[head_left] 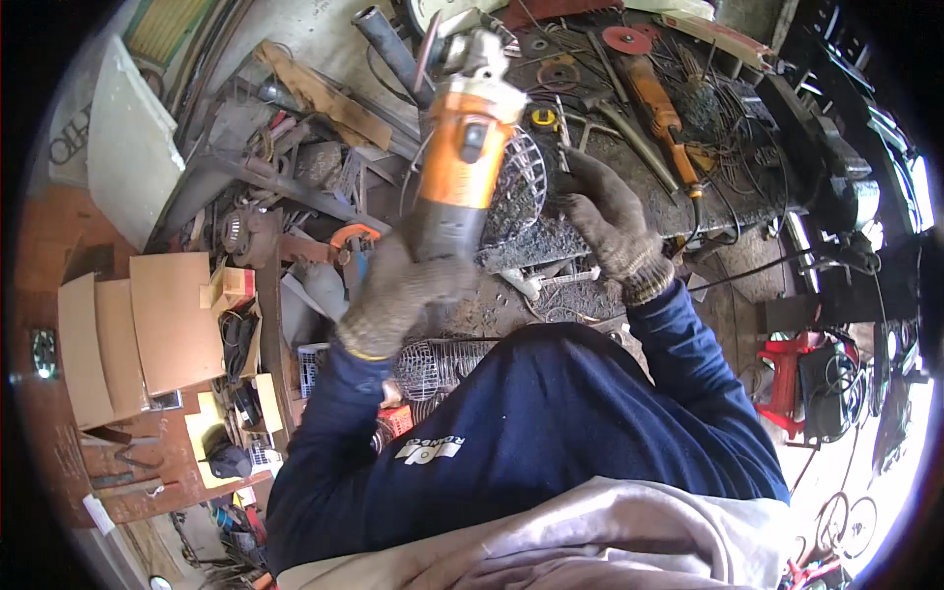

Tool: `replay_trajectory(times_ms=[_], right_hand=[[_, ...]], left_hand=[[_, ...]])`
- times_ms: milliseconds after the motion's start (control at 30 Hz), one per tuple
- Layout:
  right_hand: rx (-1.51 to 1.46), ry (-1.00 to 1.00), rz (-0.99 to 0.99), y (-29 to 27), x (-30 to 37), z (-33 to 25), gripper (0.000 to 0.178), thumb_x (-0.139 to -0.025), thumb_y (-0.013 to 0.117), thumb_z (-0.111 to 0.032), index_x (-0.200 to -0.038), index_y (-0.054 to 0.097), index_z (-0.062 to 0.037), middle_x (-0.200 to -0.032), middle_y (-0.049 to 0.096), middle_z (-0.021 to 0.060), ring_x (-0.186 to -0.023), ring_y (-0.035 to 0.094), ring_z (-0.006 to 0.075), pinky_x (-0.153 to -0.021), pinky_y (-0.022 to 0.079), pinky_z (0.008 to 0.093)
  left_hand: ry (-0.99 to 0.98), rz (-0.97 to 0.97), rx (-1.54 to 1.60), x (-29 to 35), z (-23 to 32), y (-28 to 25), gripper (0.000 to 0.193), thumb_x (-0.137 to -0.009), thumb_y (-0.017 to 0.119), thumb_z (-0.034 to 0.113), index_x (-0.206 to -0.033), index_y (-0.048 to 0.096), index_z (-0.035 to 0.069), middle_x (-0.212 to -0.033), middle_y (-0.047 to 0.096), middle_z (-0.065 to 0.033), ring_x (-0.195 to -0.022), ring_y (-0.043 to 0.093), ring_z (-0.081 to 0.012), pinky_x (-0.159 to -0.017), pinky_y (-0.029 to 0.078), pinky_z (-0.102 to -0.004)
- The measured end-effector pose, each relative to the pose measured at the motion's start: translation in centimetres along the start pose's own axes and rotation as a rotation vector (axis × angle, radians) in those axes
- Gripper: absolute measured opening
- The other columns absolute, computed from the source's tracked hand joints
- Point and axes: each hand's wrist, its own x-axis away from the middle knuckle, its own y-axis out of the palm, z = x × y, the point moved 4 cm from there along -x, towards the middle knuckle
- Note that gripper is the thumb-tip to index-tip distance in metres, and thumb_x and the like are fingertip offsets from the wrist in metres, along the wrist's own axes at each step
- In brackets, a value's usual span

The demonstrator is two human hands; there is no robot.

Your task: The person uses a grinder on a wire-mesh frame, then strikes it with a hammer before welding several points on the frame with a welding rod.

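My left hand (395, 292), in a knitted work glove, is closed around the dark rear grip of an orange angle grinder (459, 155). The grinder stands raised over the bench, its metal head pointing away from me and its disc (427, 61) at the left of the head. My right hand (617, 218), gloved the same way, is over the bench with fingers and thumb apart and nothing plainly between them. Its fingertips are close to a thin metal rod (562, 126) and a round wire basket (531, 177). The grinder hides part of the basket.
A second orange grinder (657, 103) lies on the cluttered bench beside a metal pipe (639, 147) and a yellow tape measure (543, 119). Scrap metal and wood (320, 95) crowd the left. Cardboard (175, 320) lies at far left; a red stand (784, 385) is at right.
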Motion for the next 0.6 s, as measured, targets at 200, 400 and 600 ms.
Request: replay_trajectory(times_ms=[200,400,600], right_hand=[[0.524,0.090,0.334,-8.4,1.2,7.6,0.065,-0.086,0.074,-0.033,-0.134,0.048,0.0026,-0.121,0.061,0.0206,-0.113,0.060,0.0263,-0.096,0.049,0.0364],[1.068,0.101,0.384,-6.8,0.2,6.4,0.055,-0.087,0.065,-0.047,-0.122,0.061,-0.0039,-0.110,0.067,0.0179,-0.105,0.064,0.0349,-0.093,0.049,0.0405],[1.229,0.256,0.328,-5.5,-0.4,5.6,0.040,-0.086,0.065,-0.038,-0.112,0.066,-0.0067,-0.103,0.069,0.0167,-0.098,0.066,0.0338,-0.084,0.051,0.0404]], left_hand=[[0.078,0.332,-0.563,0.2,5.6,-6.4,0.050,-0.070,0.078,0.014,-0.112,0.056,0.000,-0.084,0.063,-0.0041,-0.068,0.061,-0.0117,-0.060,0.051,-0.0263],[0.095,0.406,-1.002,-7.4,5.6,-13.1,0.056,-0.068,0.076,0.020,-0.117,0.056,0.001,-0.091,0.066,-0.0109,-0.079,0.064,-0.0201,-0.071,0.052,-0.0341],[0.106,0.324,-1.054,-15.0,1.6,-15.5,0.066,-0.062,0.081,0.037,-0.113,0.060,0.002,-0.100,0.067,-0.0174,-0.092,0.065,-0.0322,-0.084,0.049,-0.0413]])
